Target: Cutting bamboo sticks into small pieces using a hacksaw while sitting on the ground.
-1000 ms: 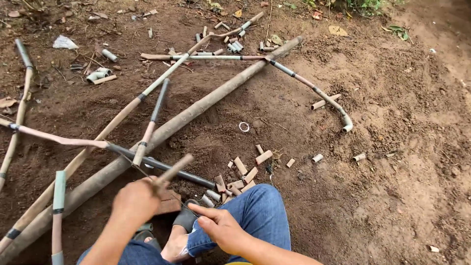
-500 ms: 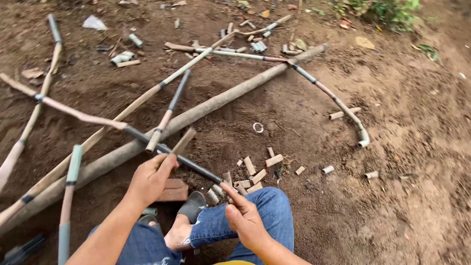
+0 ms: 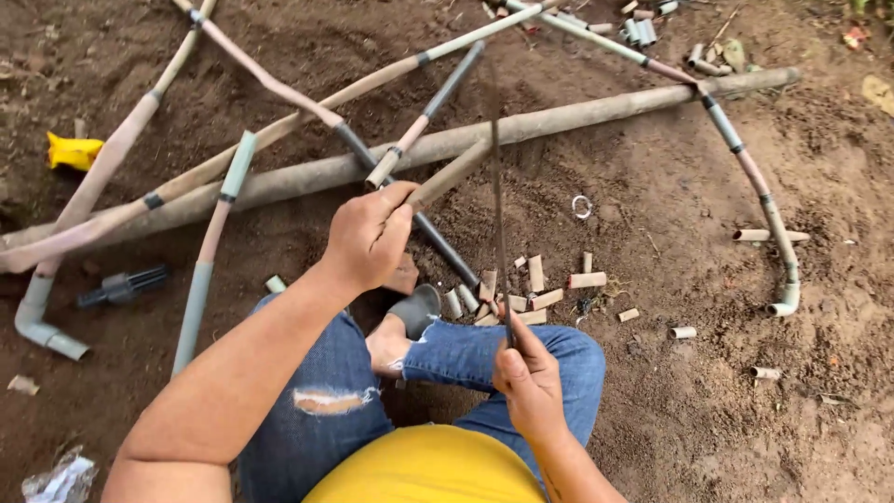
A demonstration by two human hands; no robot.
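My left hand (image 3: 371, 233) curls tight around a short tan pipe piece (image 3: 449, 175), which slants up and to the right, its far end reaching the long thick pole (image 3: 559, 116) lying across the dirt. My right hand (image 3: 531, 377) pinches the near end of a thin dark blade (image 3: 498, 196) that stands on edge and crosses the pipe piece. Cut pipe stubs (image 3: 535, 279) lie scattered just beyond my knee (image 3: 521, 349). Bare soil opens to the right, up to the bent jointed pipe (image 3: 768, 214).
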